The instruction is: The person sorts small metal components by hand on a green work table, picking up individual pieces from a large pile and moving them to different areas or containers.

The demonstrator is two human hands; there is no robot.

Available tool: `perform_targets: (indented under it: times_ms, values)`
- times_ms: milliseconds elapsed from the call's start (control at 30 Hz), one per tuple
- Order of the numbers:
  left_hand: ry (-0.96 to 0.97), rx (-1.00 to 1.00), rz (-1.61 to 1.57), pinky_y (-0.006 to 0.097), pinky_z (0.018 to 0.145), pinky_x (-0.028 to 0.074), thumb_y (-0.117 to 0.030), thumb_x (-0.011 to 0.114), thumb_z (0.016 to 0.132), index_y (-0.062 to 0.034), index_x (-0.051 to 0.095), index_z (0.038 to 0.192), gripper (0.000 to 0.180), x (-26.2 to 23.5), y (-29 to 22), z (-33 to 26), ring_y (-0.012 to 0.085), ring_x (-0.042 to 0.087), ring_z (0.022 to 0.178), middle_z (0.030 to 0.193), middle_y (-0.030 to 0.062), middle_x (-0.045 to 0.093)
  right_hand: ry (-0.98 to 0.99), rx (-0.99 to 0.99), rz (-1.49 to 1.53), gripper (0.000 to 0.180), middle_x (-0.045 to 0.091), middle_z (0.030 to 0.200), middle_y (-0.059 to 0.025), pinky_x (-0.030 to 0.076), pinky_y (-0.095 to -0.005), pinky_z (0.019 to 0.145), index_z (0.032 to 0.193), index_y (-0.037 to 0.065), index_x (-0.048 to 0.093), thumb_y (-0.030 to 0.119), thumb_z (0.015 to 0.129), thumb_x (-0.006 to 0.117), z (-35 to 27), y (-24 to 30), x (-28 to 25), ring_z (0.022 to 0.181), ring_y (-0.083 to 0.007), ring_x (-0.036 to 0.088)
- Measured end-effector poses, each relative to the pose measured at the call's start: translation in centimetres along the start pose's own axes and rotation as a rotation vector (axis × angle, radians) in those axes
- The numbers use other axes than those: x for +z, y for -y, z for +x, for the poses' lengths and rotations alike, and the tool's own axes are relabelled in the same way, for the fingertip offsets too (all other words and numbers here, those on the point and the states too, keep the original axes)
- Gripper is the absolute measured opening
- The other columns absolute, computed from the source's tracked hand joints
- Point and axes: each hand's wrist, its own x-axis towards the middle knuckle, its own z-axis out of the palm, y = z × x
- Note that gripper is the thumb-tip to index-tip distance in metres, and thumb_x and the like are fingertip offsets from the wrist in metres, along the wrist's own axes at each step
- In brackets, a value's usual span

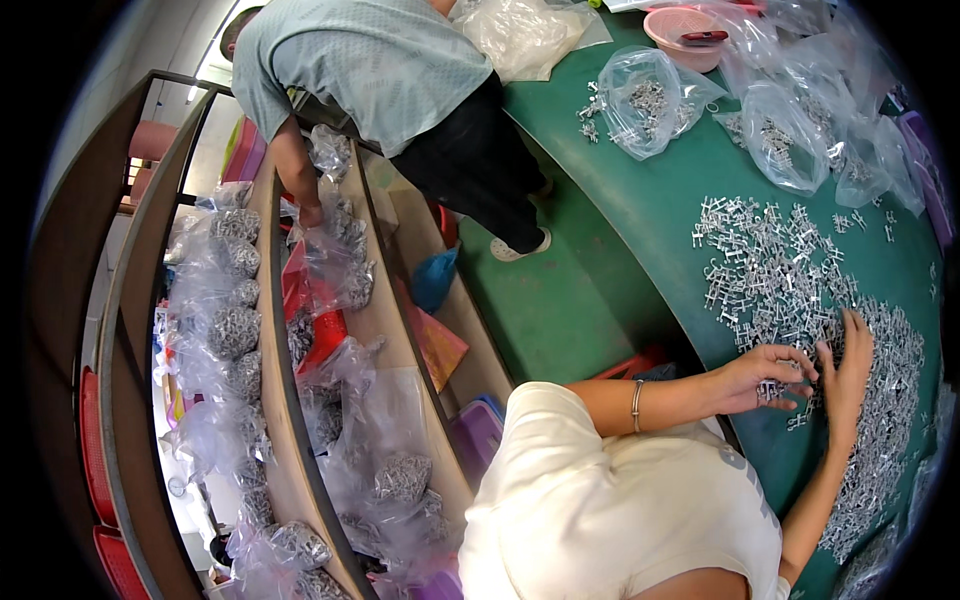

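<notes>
A wide heap of small silvery metal pieces (770, 270) is spread over the green table, and a second, denser mass of metal pieces (885, 400) lies along its right side. At the near edge of the heap is my left hand (768, 378), a metal bracelet on its wrist. Its fingers curl round a few of the pieces. Close beside it, my right hand (848, 375) reaches in with its fingers stretched out, at the border between the two masses. Nothing shows held in it; its palm side is partly hidden.
Clear plastic bags of metal pieces (650, 100) and a pink basket (685, 40) stand on the far part of the green table (640, 210). To the left, wooden shelves (395, 300) hold many filled bags. Another person (370, 80) bends over them, one hand in a shelf.
</notes>
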Motion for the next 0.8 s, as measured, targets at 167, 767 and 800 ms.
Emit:
perform_targets:
  times_ms: [167,767,800]
  values:
    - [0.012,-0.124,-0.087,0.035,0.067,0.050,-0.028,0.054,0.086,-0.0070,0.056,0.103,0.027,-0.9,-0.9,-0.5,0.0187,0.061,0.082,0.093,0.0025,0.060,0.105,0.024,-0.046,0.048,0.045,0.121,-0.0149,0.032,-0.0417,0.094,0.113,0.003,0.049,0.009,0.068,0.065,-1.9,1.1,0.7,0.111,-0.0339,0.042]
    - [-0.221,-0.156,0.094,0.027,0.051,0.046,-0.021,0.052,0.088,-0.0016,0.057,0.095,0.022,-1.8,-2.1,-0.3,0.0159,0.054,0.066,0.091,0.0117,0.060,-0.421,0.542,0.285,0.029,0.051,0.110,-0.0138,0.035,-0.0355,0.091,0.107,0.002,0.051,0.006,0.079,0.053,-8.7,-0.8,-2.2,0.102,-0.0287,0.048]
    - [-0.211,-0.153,0.103,0.026,0.050,0.045,-0.019,0.052,0.087,-0.0004,0.057,0.099,0.022,-1.6,-2.2,-0.4,0.0148,0.053,0.064,0.091,0.0117,0.059,-0.424,0.524,0.191,0.028,0.050,0.110,-0.0137,0.033,-0.0362,0.092,0.106,0.002,0.051,0.005,0.078,0.052,-8.7,-0.9,-2.3,0.103,-0.0294,0.047]
